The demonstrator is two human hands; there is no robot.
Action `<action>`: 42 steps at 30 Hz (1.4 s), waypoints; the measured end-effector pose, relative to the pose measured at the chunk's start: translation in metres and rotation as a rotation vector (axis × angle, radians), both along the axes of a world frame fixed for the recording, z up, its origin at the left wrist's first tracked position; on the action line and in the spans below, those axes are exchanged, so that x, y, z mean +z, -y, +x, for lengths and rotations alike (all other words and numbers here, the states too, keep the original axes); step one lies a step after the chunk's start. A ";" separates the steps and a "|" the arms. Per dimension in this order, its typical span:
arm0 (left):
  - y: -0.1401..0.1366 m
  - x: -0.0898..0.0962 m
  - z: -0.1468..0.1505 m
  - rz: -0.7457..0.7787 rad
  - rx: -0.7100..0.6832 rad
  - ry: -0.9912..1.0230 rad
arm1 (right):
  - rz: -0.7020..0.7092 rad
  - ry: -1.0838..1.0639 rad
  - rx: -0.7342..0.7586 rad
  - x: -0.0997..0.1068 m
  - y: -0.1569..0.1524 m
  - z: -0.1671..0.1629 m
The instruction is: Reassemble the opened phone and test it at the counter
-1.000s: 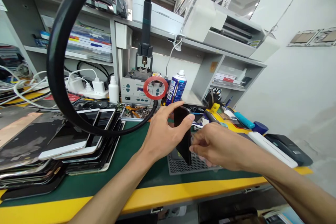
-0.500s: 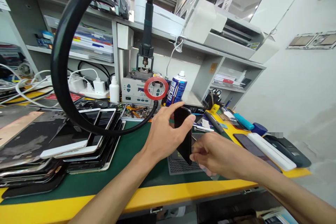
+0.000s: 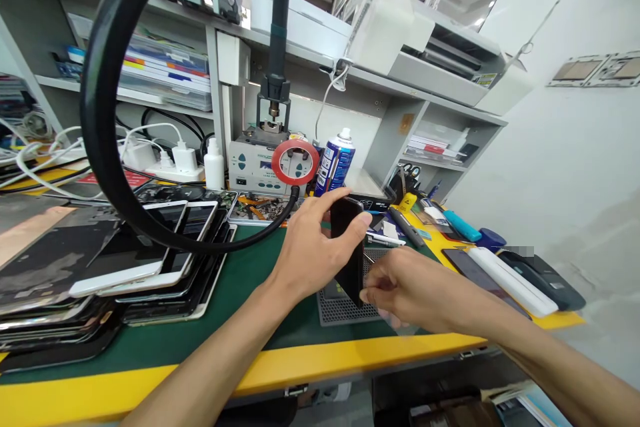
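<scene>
My left hand is closed around a black phone, holding it on edge with the thumb on the near side and the fingers at its top. Beside the phone's lower right edge, my right hand is pinched. A thin metal tool pokes out of its fist towards the phone; the rest is hidden by the fingers. Some clear film shows below the right hand. Under both hands lies a grey perforated mat on the green work mat.
Stacked tablets and screens fill the left side. A thick black hose loops in front of the station, near a red tape roll and a blue spray can. Right lie a marker-like grey tool and a white bar.
The view has shifted slightly, so the bench appears a little further left and higher. Both hands keep nearly the same hold and position at the phone.
</scene>
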State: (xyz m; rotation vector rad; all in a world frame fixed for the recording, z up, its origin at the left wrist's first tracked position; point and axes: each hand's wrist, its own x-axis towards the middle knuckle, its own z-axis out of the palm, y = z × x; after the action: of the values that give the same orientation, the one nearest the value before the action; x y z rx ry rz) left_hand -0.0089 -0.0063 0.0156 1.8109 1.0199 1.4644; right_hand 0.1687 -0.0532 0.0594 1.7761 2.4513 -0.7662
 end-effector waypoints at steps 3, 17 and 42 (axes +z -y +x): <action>-0.002 -0.002 -0.002 -0.012 0.005 0.004 | -0.116 -0.164 -0.136 -0.008 0.001 0.006; -0.005 -0.004 0.002 -0.031 0.036 -0.013 | 0.050 -0.088 -0.105 -0.005 0.010 0.004; -0.005 -0.006 0.005 0.034 0.060 -0.044 | 0.174 0.001 -0.046 -0.013 0.019 -0.001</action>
State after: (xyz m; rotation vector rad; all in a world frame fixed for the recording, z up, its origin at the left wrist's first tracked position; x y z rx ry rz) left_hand -0.0035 -0.0015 0.0099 1.8584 1.0863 1.4915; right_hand 0.1672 -0.0718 0.0468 1.8944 2.5556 -0.5702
